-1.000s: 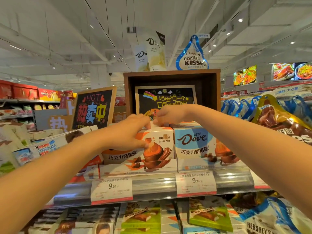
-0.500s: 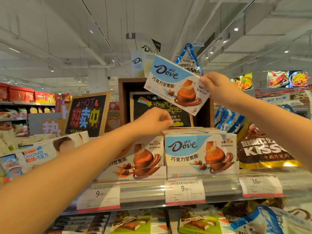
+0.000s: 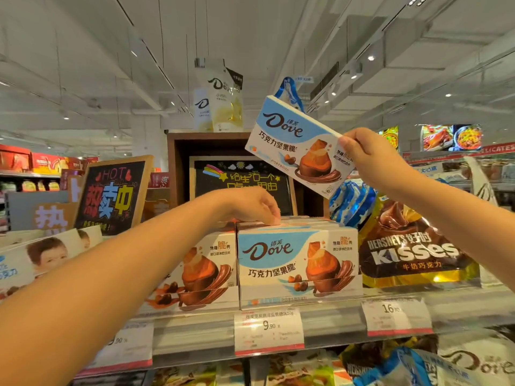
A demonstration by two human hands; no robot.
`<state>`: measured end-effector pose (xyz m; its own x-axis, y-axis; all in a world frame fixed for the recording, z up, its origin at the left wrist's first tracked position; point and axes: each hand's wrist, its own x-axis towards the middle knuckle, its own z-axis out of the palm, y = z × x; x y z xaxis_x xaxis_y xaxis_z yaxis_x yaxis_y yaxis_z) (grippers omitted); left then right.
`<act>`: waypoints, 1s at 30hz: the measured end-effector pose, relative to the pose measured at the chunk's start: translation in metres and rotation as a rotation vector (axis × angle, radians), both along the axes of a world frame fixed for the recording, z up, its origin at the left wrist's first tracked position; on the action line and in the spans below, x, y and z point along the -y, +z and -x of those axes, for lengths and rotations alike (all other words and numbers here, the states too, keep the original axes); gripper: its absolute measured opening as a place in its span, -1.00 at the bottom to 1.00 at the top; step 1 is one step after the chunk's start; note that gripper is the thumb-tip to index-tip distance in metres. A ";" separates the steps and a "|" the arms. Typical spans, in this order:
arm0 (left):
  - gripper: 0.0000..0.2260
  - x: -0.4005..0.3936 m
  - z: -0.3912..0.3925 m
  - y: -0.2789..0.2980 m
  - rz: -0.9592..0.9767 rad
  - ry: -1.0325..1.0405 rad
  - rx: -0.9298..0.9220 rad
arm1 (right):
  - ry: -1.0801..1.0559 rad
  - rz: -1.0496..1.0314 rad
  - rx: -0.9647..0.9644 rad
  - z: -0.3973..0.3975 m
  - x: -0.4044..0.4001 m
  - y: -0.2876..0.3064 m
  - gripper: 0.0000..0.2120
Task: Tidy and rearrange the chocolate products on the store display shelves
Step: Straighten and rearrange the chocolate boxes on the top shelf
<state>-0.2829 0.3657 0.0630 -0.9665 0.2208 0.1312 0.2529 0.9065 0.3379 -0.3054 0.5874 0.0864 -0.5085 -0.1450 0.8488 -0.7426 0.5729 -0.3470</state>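
The left hand (image 3: 252,206) rests fingers-down on top of the row of Dove boxes (image 3: 298,263) standing on the shelf (image 3: 195,334) — fingertips bent onto the box tops, gripping nothing I can make out. To the right and higher, the right hand (image 3: 367,154) pinches the corner of a blue-and-white Dove box (image 3: 295,140), tilted in the air above the row — a Hershey's Kisses bag (image 3: 412,252) stands just beside the row.

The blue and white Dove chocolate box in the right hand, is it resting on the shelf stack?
No, the blue and white Dove chocolate box is held tilted in the air by the right hand, clear above the stack.
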 end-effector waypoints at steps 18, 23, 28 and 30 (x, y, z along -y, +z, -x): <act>-0.67 -0.002 0.013 0.009 0.216 -0.014 0.042 | 0.051 0.032 -0.025 0.005 -0.006 0.004 -0.69; -0.57 0.006 0.008 0.012 0.085 -0.025 0.019 | 0.037 0.113 -0.055 0.007 -0.004 0.004 -0.69; -0.74 0.011 -0.005 0.020 -0.022 -0.089 -0.028 | 0.020 0.235 -0.074 0.010 -0.003 0.009 -0.69; -0.75 0.013 -0.012 0.024 -0.086 -0.101 -0.064 | 0.013 0.291 -0.074 0.011 -0.003 0.011 -0.68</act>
